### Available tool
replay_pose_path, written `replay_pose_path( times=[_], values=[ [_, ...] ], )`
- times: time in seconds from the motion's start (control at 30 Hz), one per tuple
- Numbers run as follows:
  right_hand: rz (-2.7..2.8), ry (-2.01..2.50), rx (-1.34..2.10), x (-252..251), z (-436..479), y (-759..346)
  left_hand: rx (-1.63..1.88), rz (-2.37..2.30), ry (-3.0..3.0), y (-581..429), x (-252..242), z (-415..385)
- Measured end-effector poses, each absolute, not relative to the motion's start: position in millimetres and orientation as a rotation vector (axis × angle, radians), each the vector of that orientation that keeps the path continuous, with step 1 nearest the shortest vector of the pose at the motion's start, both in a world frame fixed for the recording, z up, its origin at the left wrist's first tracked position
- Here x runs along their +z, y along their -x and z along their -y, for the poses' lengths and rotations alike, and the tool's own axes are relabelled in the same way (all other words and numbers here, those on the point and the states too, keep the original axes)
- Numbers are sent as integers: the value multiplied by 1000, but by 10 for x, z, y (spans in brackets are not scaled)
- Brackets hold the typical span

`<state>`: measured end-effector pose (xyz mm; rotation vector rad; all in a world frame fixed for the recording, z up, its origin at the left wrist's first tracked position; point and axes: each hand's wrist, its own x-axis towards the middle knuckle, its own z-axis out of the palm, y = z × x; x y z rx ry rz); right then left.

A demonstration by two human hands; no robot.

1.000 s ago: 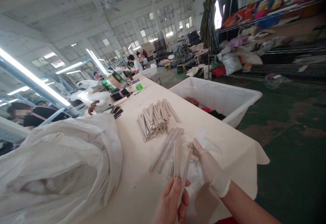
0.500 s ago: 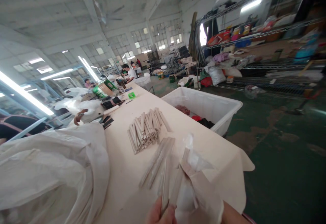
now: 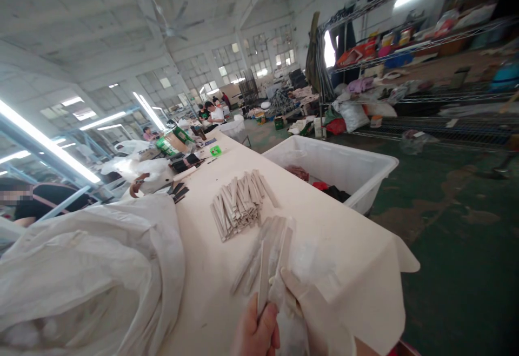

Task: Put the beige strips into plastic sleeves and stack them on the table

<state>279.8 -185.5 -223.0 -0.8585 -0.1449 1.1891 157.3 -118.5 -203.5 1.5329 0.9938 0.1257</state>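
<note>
My left hand [image 3: 259,326], bare, is closed around a flat beige strip [image 3: 263,269] that points up and away over the table. Just right of it is my right hand [image 3: 314,304] in a pale glove, its fingers bent against a clear plastic bag [image 3: 290,313]. Another strip in clear wrap [image 3: 285,245] runs up from between the hands; whether the glove grips it too, I cannot tell. Beyond the hands, more plastic-wrapped strips [image 3: 253,256] lie on the table. Farther off is a pile of bare beige strips [image 3: 239,205].
The long table [image 3: 203,291] has a pale cover hanging over its right edge. A large white fabric sack [image 3: 162,253] bulges on the left. Right of the table stands a white plastic bin [image 3: 365,175] with cloth inside. Wire shelves [image 3: 430,102] and several people are farther away.
My gloved right hand has drawn down and in toward my left hand. The strip in my left hand now stands more apart from the wrapped ones. The view has turned slightly left.
</note>
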Motion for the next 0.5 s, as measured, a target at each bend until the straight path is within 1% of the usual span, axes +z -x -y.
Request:
replay_pose_path(
  times=[0.23, 0.33, 0.4, 0.5],
  values=[
    [124, 818, 1251, -2243, 1916, -2842, 68, -969, -1672, -1522, -2140, 1188],
    [113, 749, 1354, -2290, 1860, -2710, 49, -935, -1719, -1613, -2142, 1172],
    [37, 657, 1386, -2330, 1830, -2713, 56, -966, -1870, -1696, -2140, 1081],
    [-123, 528, 1328, -2392, 1814, -2931, 144, -1097, -2244, -1827, -2144, 837]
  ],
)
